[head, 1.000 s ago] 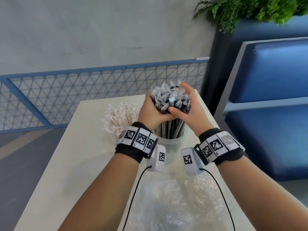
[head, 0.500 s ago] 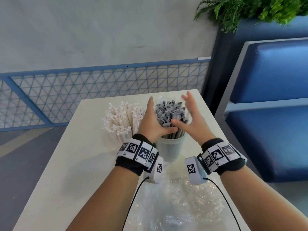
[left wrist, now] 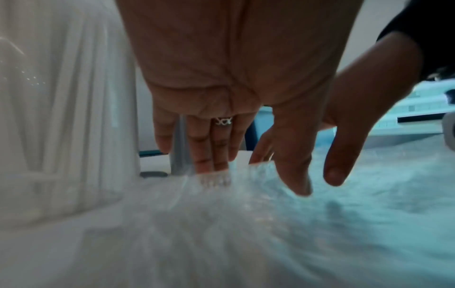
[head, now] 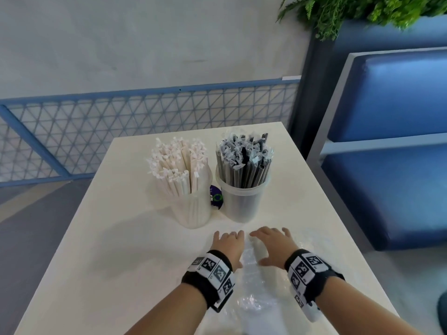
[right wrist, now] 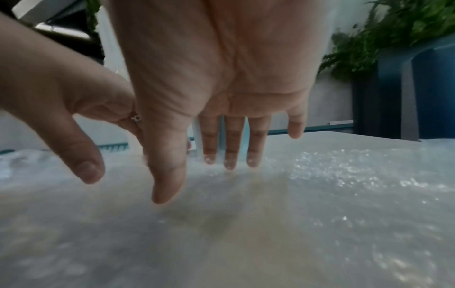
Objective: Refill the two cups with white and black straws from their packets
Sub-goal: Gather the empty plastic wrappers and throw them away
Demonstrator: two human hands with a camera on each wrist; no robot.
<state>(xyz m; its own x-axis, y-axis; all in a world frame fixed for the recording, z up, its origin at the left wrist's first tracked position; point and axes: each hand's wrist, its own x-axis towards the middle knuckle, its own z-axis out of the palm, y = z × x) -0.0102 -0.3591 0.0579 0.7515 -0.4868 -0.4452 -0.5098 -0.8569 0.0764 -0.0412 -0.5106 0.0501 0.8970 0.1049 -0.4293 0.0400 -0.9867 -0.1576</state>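
On the pale worktop (head: 96,238) two clear cups stand side by side, toward the far end. The left cup (head: 193,209) is full of white straws (head: 176,163) in paper wraps. The right cup (head: 242,201) is full of black straws (head: 244,160) in clear wraps, and it stands just beside the first one. Between the two cups a small dark label (head: 215,197) shows.

Near the person, an empty clear plastic packet (head: 256,286) lies flat and crumpled on the worktop. The left hand (head: 228,245) and the right hand (head: 272,245) are both over its far edge, palms down. The fingers (right wrist: 230,144) of each hand are straight and spread, with the tips touching the plastic; they do not grip anything. The left hand wears a ring (left wrist: 222,121).

On the right is a blue bench (head: 387,165), and above it a green plant (head: 350,13).
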